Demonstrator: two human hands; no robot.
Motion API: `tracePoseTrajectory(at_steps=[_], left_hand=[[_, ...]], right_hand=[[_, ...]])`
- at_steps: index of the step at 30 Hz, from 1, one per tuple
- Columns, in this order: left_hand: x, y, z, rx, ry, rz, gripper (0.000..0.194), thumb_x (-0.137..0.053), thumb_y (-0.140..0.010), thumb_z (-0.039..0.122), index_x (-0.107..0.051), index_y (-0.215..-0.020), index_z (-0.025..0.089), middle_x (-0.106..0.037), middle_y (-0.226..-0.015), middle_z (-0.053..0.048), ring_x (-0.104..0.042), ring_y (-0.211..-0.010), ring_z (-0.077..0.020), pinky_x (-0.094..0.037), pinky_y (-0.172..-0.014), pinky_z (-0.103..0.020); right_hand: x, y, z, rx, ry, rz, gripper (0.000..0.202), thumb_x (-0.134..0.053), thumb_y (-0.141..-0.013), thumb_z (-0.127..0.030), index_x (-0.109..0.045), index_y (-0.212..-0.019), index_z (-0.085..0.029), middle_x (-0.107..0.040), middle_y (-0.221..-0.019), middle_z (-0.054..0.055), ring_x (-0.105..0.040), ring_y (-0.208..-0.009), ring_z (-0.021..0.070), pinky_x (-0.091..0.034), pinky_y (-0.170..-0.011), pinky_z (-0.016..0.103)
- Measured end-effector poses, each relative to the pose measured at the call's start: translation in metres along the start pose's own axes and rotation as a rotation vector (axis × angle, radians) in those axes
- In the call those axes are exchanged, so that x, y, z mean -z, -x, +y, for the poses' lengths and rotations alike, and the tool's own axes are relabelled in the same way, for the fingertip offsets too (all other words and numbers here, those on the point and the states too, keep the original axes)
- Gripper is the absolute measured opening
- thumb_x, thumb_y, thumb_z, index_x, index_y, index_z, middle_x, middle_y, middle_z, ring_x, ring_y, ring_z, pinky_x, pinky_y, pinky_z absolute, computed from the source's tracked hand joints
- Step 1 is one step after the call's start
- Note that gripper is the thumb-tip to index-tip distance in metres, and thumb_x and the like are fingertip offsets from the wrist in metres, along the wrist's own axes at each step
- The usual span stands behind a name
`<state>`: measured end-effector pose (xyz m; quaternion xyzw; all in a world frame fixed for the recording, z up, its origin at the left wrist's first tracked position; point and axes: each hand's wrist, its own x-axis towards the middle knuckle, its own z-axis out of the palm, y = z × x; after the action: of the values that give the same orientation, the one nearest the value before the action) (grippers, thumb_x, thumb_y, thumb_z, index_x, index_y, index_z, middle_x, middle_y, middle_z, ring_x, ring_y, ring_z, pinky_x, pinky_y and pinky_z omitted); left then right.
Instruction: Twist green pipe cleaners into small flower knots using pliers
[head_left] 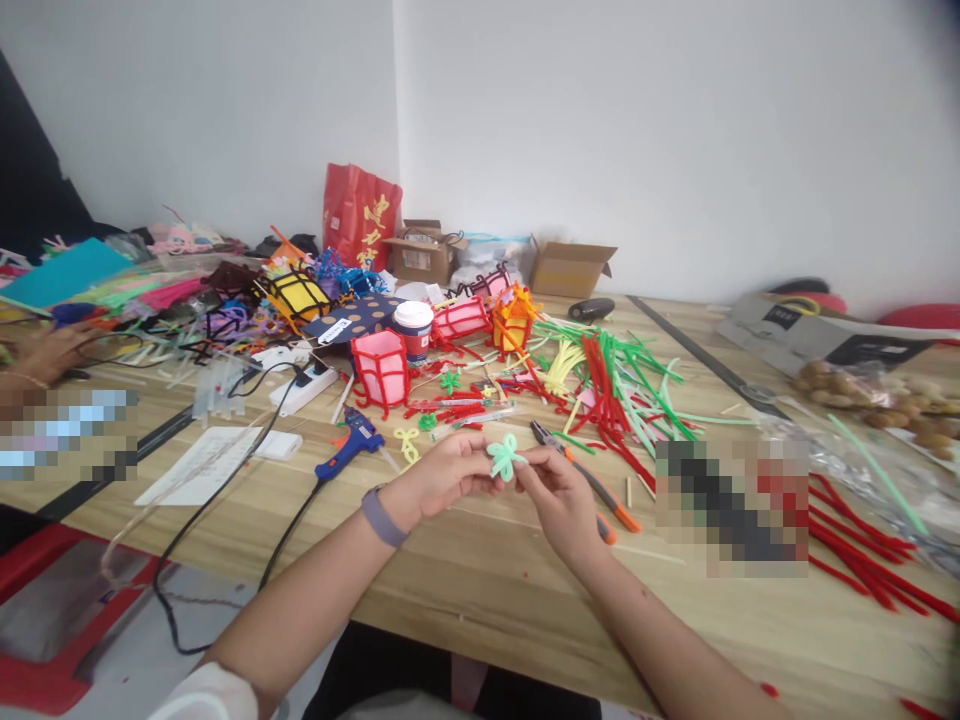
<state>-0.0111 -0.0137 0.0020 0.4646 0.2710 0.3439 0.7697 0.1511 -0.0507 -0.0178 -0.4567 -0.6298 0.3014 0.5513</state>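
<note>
Between both hands, above the wooden table [480, 590], is a mint green pipe-cleaner flower [505, 457] with looped petals. My left hand [448, 474], with a grey band on the wrist, pinches its left side. The fingertips of my right hand [556, 490] are closed on its right side. A blue glue gun [351, 442] lies left of my left hand, near a yellow looped piece [406, 446]. Orange-handled pliers [600, 485] lie just beyond and right of my right hand.
Red and pink lanterns [381, 370], a paper cup [414, 330] and a white power strip [304, 388] stand farther back. Red and green pipe cleaners [611, 390] spread to the right. Another person's hand [56, 350] is at the far left. A black cable [225, 500] hangs over the front edge.
</note>
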Motion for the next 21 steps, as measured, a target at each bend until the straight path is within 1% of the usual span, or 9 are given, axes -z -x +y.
tracePoseTrajectory(at_steps=[3, 5, 9, 12, 14, 17, 19, 21], left_hand=[[-0.002, 0.000, -0.002, 0.023, 0.040, -0.021, 0.032, -0.076, -0.066, 0.034, -0.062, -0.086, 0.014, -0.064, -0.075, -0.003, -0.060, -0.062, -0.0102, -0.047, -0.064, -0.025], [-0.004, -0.001, -0.004, 0.027, 0.056, -0.013, 0.032, -0.076, -0.067, 0.037, -0.059, -0.082, 0.015, -0.062, -0.071, -0.001, -0.058, -0.059, -0.0091, -0.045, -0.060, -0.023], [-0.003, -0.003, -0.008, 0.015, 0.083, 0.021, 0.031, -0.077, -0.066, 0.037, -0.056, -0.071, 0.015, -0.051, -0.059, 0.004, -0.046, -0.049, -0.0045, -0.037, -0.052, -0.019], [0.000, -0.004, -0.009, 0.032, 0.070, 0.039, 0.027, -0.076, -0.066, 0.035, -0.058, -0.070, 0.015, -0.051, -0.058, 0.004, -0.044, -0.050, -0.0052, -0.036, -0.052, -0.020], [-0.001, -0.003, -0.009, 0.025, 0.044, 0.065, 0.024, -0.076, -0.064, 0.031, -0.059, -0.070, 0.016, -0.054, -0.062, 0.003, -0.045, -0.053, -0.0060, -0.036, -0.053, -0.020], [-0.006, -0.001, -0.006, -0.009, -0.018, 0.131, 0.021, -0.075, -0.062, 0.028, -0.059, -0.071, 0.017, -0.057, -0.069, 0.001, -0.048, -0.058, -0.0075, -0.038, -0.056, -0.021], [-0.011, 0.000, -0.006, -0.035, -0.085, 0.179, 0.020, -0.072, -0.064, 0.029, -0.057, -0.070, 0.017, -0.055, -0.066, 0.002, -0.048, -0.059, -0.0082, -0.038, -0.057, -0.021], [-0.015, 0.000, -0.008, -0.076, -0.182, 0.230, 0.018, -0.067, -0.069, 0.030, -0.055, -0.071, 0.017, -0.053, -0.062, 0.003, -0.049, -0.058, -0.0087, -0.039, -0.056, -0.021]], right_hand=[[0.000, 0.001, -0.003, 0.090, 0.100, 0.025, 0.018, -0.057, -0.085, -0.036, -0.062, -0.076, -0.022, -0.065, -0.068, 0.003, -0.058, -0.062, 0.0170, -0.048, -0.062, 0.030], [0.000, 0.001, -0.005, 0.149, 0.177, 0.036, 0.018, -0.055, -0.086, -0.033, -0.062, -0.074, -0.022, -0.065, -0.070, 0.004, -0.058, -0.065, 0.0179, -0.048, -0.065, 0.031], [0.000, 0.002, -0.005, 0.217, 0.268, 0.041, 0.016, -0.054, -0.087, -0.029, -0.063, -0.076, -0.023, -0.067, -0.073, 0.003, -0.059, -0.067, 0.0181, -0.048, -0.066, 0.031], [0.000, 0.004, -0.004, 0.241, 0.331, 0.044, 0.015, -0.053, -0.087, -0.026, -0.061, -0.074, -0.023, -0.066, -0.071, 0.003, -0.059, -0.066, 0.0179, -0.047, -0.064, 0.030], [-0.001, 0.006, -0.003, 0.256, 0.385, 0.040, 0.016, -0.052, -0.086, -0.024, -0.059, -0.072, -0.022, -0.065, -0.067, 0.002, -0.058, -0.063, 0.0172, -0.046, -0.063, 0.029], [-0.002, 0.008, -0.002, 0.273, 0.464, 0.041, 0.019, -0.051, -0.086, -0.023, -0.056, -0.068, -0.022, -0.062, -0.062, 0.000, -0.055, -0.058, 0.0157, -0.043, -0.060, 0.028], [-0.002, 0.008, 0.000, 0.297, 0.512, 0.040, 0.018, -0.050, -0.085, -0.021, -0.055, -0.067, -0.022, -0.061, -0.061, 0.000, -0.055, -0.058, 0.0153, -0.041, -0.060, 0.028], [-0.001, 0.008, 0.002, 0.336, 0.582, 0.030, 0.017, -0.050, -0.083, -0.018, -0.054, -0.067, -0.022, -0.061, -0.061, 0.000, -0.055, -0.059, 0.0154, -0.039, -0.062, 0.028]])
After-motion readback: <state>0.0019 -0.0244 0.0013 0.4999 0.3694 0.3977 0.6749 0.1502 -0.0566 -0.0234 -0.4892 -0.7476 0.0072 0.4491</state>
